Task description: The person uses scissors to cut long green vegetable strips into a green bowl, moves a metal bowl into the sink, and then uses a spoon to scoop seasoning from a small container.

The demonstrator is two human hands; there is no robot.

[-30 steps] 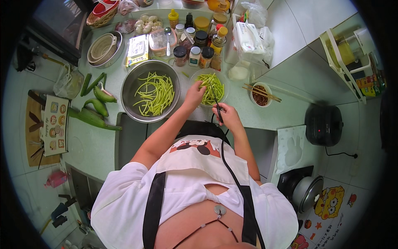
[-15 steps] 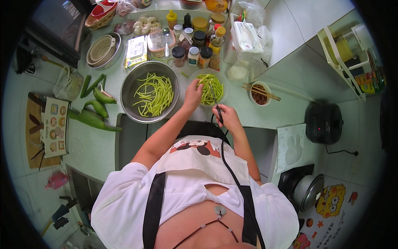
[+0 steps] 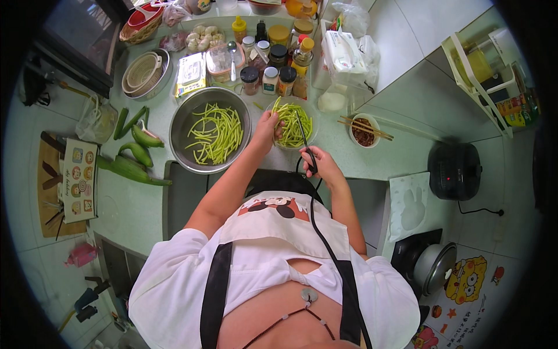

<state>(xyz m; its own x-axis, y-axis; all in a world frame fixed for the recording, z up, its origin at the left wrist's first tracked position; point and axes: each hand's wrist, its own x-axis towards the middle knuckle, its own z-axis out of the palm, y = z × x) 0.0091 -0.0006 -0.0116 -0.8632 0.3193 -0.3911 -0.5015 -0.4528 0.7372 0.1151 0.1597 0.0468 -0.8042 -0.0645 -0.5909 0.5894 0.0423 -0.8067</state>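
- Closest to me is the person's white shirt and black-strapped apron (image 3: 273, 232), with a thin black cord running up from the chest toward the right hand.
- The right hand (image 3: 323, 167), at about one o'clock from the apron, is closed around a slim dark-handled tool (image 3: 304, 137), probably a knife, whose tip slants up over the bowl so it can work on the beans there.
- The left hand (image 3: 268, 127), at about eleven o'clock from the right one, rests at the bowl's left rim with fingers curled onto the beans, seemingly steadying a bunch.
- Between the hands sits the clear glass bowl (image 3: 310, 114) holding the heap of cut green beans (image 3: 292, 123), close to the counter edge.
- At nine o'clock from it stands a large round steel basin (image 3: 179, 135) with longer pale green beans (image 3: 218, 132) spread loosely inside, within easy reach for moving pieces across.
- At three o'clock, a small white bowl of reddish food (image 3: 363, 132) has wooden chopsticks (image 3: 366, 126) laid across it.
- Farther left lie dark green gourds (image 3: 139, 152); beyond, at twelve o'clock, jars and bottles of seasoning (image 3: 273, 58) crowd the back of the pale green counter (image 3: 133, 209).
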